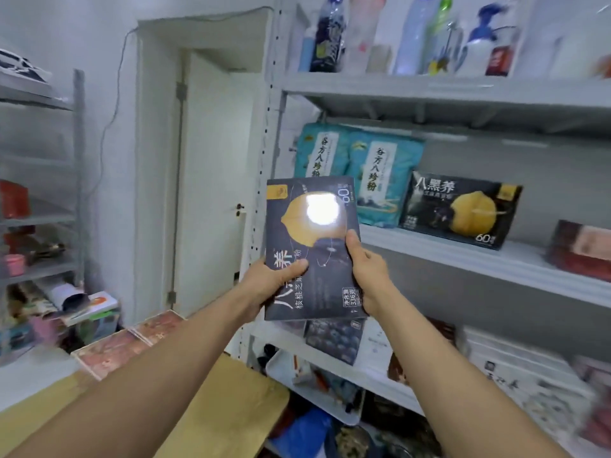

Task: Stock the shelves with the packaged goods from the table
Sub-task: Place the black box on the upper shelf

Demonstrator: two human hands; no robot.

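I hold a dark blue box (317, 285) with a yellow round picture and white lettering upright in front of the shelf unit. My left hand (269, 282) grips its lower left edge, thumb across the front. My right hand (367, 269) grips its right edge, thumb on the front. A matching dark box (459, 209) lies on the middle shelf (429, 249), to the right of two teal bags (357, 170). The held box is in front of and left of that shelf's edge.
Bottles stand on the top shelf (429, 89). A red-brown box (582, 249) is at the middle shelf's right. Lower shelves hold several boxes and bags. A wooden table (231, 408) with red packages (115, 348) is below left. A second rack (39, 226) stands at far left beside a white door (215, 180).
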